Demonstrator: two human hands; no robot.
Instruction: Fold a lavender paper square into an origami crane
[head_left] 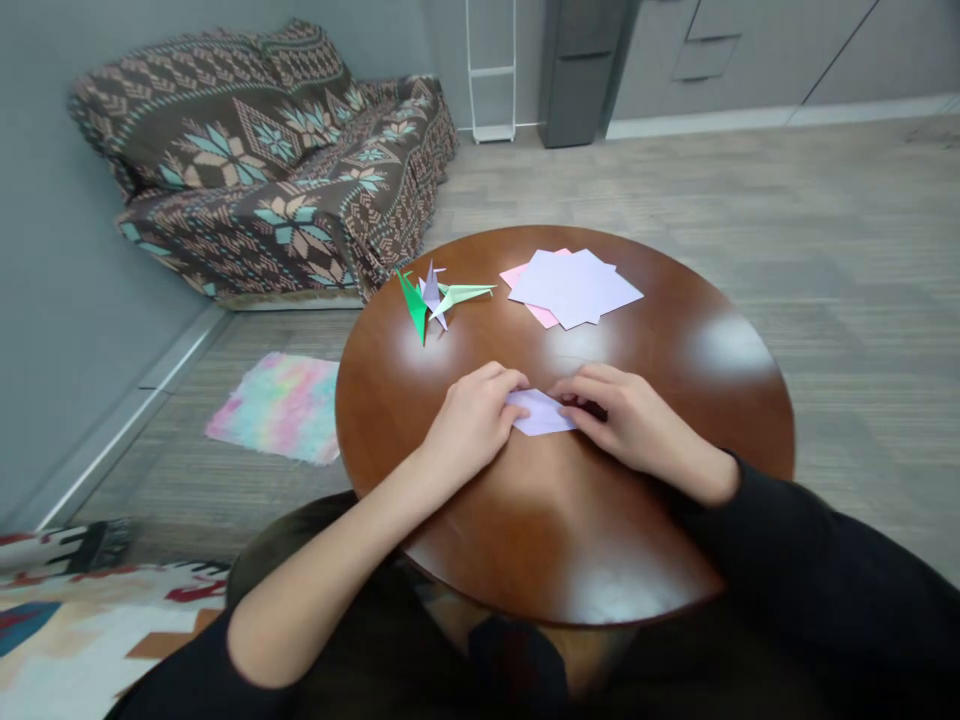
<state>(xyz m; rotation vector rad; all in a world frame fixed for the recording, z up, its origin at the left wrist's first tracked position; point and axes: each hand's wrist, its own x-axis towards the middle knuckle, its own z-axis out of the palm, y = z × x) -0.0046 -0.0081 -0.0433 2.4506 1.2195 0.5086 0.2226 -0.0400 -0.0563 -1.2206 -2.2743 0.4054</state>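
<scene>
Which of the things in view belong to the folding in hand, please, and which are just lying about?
In use: left hand and right hand pressing the folded lilac paper; paper stack.
Lying about: finished cranes, pastel mat, sofa.

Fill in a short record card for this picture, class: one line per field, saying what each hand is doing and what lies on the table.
Left hand: pressing the left end of the folded lilac paper
Right hand: pressing its right end
Surface: round wooden table
Far left of table: folded paper cranes, green and pale
Far middle: stack of paper squares, lilac over pink
Floor: pastel mat; patterned sofa behind
</scene>
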